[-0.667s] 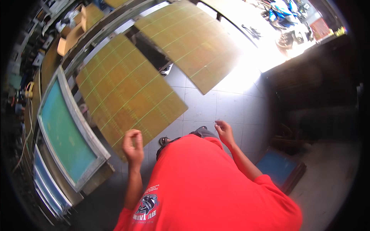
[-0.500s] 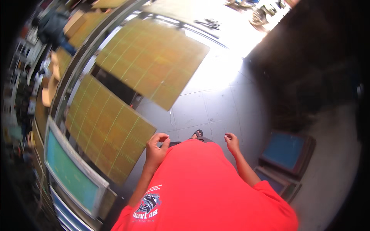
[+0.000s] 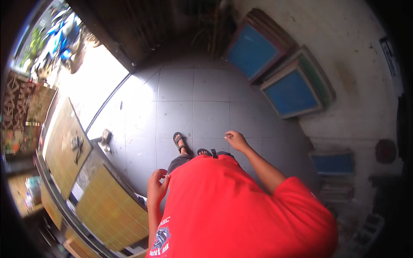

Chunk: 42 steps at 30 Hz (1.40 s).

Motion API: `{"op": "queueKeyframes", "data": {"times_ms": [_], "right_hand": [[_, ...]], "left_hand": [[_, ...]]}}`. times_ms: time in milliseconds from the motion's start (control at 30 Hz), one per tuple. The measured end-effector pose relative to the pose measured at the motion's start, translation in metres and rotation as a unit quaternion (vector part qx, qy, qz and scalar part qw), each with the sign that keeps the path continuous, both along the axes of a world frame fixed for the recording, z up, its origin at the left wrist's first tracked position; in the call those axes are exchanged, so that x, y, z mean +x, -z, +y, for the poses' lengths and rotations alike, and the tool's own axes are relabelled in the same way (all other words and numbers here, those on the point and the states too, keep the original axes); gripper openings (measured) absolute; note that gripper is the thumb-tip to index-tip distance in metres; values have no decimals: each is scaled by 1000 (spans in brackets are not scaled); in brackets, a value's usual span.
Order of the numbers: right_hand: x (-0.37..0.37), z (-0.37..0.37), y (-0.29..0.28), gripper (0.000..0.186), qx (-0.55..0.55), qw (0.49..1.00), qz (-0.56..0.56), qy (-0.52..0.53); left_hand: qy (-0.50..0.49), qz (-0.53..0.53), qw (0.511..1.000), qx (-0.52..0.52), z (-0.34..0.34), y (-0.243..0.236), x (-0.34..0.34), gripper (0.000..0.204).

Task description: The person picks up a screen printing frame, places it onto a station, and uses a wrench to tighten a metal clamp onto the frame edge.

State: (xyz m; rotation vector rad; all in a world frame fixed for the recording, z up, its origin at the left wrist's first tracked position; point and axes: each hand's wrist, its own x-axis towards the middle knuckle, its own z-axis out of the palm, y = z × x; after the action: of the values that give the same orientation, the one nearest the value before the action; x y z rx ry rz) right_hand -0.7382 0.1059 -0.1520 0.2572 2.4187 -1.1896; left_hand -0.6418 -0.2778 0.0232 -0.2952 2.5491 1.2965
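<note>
My left hand (image 3: pixel 157 182) hangs beside my red shirt (image 3: pixel 232 206), its fingers loosely bent and the thumb apart, with nothing visible in it. Nearest to it is a table lined with yellowish boards marked in a grid: a near board (image 3: pixel 112 205) and a far board (image 3: pixel 64 150) with a dark, tangled item (image 3: pixel 76 147) on top. Out in front of my body, over the tiles, is my right hand (image 3: pixel 235 140). Its fingers are curled in, and I see nothing held there.
Grey floor tiles (image 3: pixel 175 84) stretch ahead of my sandalled foot (image 3: pixel 180 141). Frames with blue panels (image 3: pixel 251 51) lean against the right wall, with another framed blue panel (image 3: pixel 292 92) beside them. Farther back is a stack of frames (image 3: pixel 332 163). A blue motorbike (image 3: pixel 64 34) stands outside the bright doorway.
My view has swung to the right: the boards and doorway now lie farther left, and the blue-panelled frames show ahead on the right. A foot has stepped forward.
</note>
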Motion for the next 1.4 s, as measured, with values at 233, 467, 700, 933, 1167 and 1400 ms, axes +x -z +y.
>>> {"op": "queueKeyframes", "data": {"times_ms": [233,467,700,933,1167,1400], "right_hand": [[-6,7,44,32,-3,986,10,169],[-130,99,8,40,62,958,56,276],[-342,273,13,44,225,932,176,224],[-530,387,63,51,295,919,162,207],[-629,452,100,58,335,921,144,136],[-648,469,124,59,415,895,139,86]], "left_hand": [[195,50,977,-69,-53,31,-165,20],[287,35,952,-101,-30,11,-299,22],[294,4,949,-110,39,41,-373,21],[237,-235,938,-91,86,69,-383,22],[190,-243,937,-164,96,77,-398,25],[8,-357,933,-46,139,58,-433,31]]}}
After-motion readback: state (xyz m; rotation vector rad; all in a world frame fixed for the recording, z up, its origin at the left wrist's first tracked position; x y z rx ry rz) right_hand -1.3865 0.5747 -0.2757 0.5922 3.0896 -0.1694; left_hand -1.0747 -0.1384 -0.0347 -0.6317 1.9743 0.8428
